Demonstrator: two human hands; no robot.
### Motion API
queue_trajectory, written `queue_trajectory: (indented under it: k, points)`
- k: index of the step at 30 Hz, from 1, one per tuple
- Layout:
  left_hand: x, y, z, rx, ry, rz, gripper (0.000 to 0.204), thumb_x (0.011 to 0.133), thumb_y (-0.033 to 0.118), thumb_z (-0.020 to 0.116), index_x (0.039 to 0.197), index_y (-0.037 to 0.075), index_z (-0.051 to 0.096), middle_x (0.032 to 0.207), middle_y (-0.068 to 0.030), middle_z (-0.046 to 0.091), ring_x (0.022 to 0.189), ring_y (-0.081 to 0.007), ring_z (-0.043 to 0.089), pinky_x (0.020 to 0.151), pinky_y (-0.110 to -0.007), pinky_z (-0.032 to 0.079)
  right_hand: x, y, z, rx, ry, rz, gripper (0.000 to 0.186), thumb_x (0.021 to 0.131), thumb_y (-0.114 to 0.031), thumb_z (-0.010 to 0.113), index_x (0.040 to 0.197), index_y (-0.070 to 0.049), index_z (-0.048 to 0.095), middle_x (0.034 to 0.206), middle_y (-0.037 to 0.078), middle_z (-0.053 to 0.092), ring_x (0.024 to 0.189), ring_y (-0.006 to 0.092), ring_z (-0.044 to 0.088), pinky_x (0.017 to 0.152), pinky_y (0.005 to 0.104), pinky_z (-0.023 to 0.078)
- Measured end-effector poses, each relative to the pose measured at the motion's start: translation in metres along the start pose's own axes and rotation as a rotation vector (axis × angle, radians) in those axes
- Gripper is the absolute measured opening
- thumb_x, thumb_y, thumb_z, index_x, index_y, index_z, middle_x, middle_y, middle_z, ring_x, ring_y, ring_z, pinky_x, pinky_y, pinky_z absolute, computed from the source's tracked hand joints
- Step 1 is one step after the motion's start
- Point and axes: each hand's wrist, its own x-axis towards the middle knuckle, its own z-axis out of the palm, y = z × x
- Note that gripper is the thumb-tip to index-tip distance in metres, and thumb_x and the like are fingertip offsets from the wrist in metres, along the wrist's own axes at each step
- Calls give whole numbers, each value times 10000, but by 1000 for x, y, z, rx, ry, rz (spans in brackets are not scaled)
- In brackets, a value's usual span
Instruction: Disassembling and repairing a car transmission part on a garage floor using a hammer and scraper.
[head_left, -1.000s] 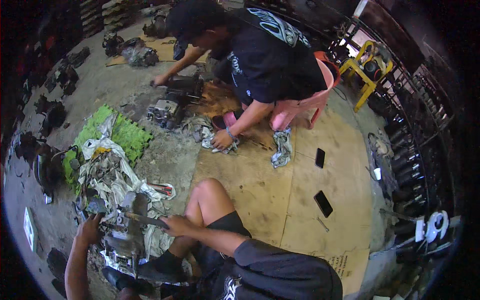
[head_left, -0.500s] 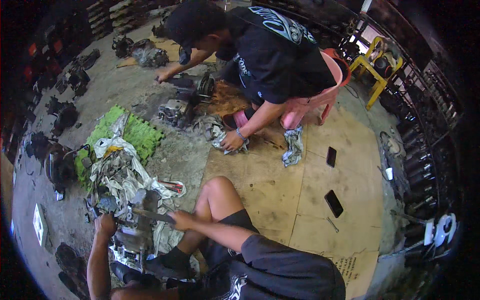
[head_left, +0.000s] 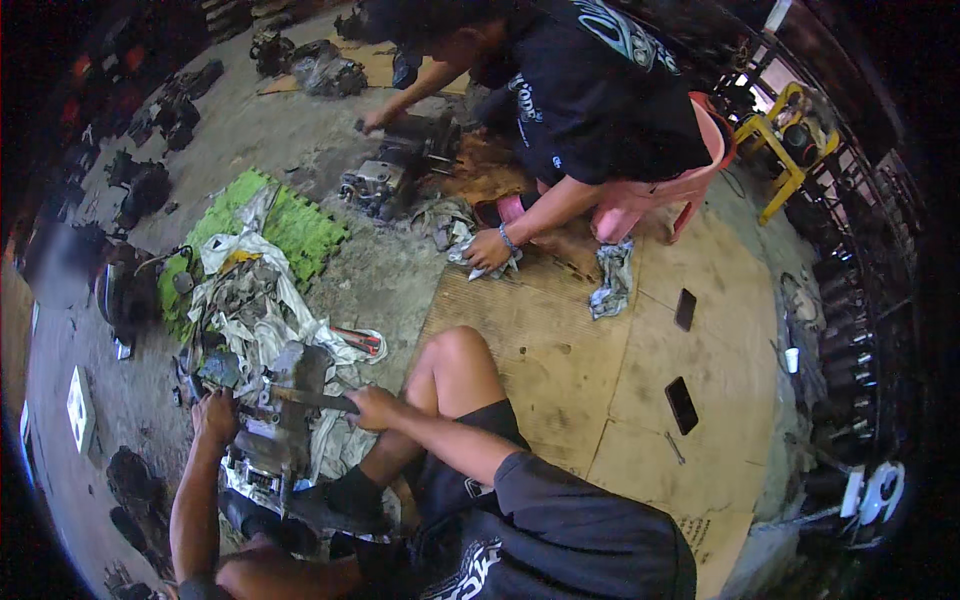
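A grey metal engine block (head_left: 300, 368) rests on the floor between my legs, its lower part shiny and machined. My right hand (head_left: 375, 408) is closed round one end of a long, flat dark bar (head_left: 315, 399), whose other end lies across the block. At the block's left side my left hand (head_left: 215, 415) is curled into a grip; what it holds is mostly hidden. Crumpled, stained white rags (head_left: 262, 312) lie just beyond the block, and a red-and-black tool (head_left: 357, 341) sits on them.
Under the rags is a green foam mat (head_left: 300, 235). Across from me a person on a pink chair (head_left: 650, 205) handles a rag (head_left: 490, 262) beside another metal part (head_left: 378, 183). On cardboard (head_left: 520, 400) lie two phones (head_left: 682, 405) and a wrench (head_left: 676, 448).
The whole view has shifted, so most things appear farther right and higher. My right hand still grips the bar across the block, and my left hand stays at its side.
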Motion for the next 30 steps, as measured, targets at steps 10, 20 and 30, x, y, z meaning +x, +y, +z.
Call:
queue_trajectory:
  k: [10, 20, 30]
  points:
    - [-7, -5, 15, -200, 25, -117, 345, 898, 319, 512, 1135, 70, 546, 908, -241, 644, 871, -419, 628, 741, -528, 484, -1, 1, -1, 35, 34, 19, 380, 714, -182, 671, 1050, -38, 566, 857, 210, 646, 841, 403, 624, 735, 487, 504]
    - [-34, -9, 24, -255, -81, -171, 538, 878, 434, 522, 1229, 31, 466, 1057, -224, 619, 958, -411, 602, 802, -497, 485, -3, 26, 3, 79, 41, -11, 386, 779, -232, 688, 1056, 20, 594, 890, 248, 644, 858, 432, 611, 736, 472, 485]
    - [-96, -38, 62, -517, -157, -429, 637, 887, 600, 435, 1077, 1, 544, 1006, -248, 637, 964, -423, 609, 815, -512, 485, 0, -31, -6, 104, -68, 48, 301, 845, -198, 690, 1037, 18, 606, 822, 154, 684, 768, 207, 660, 690, 336, 501]
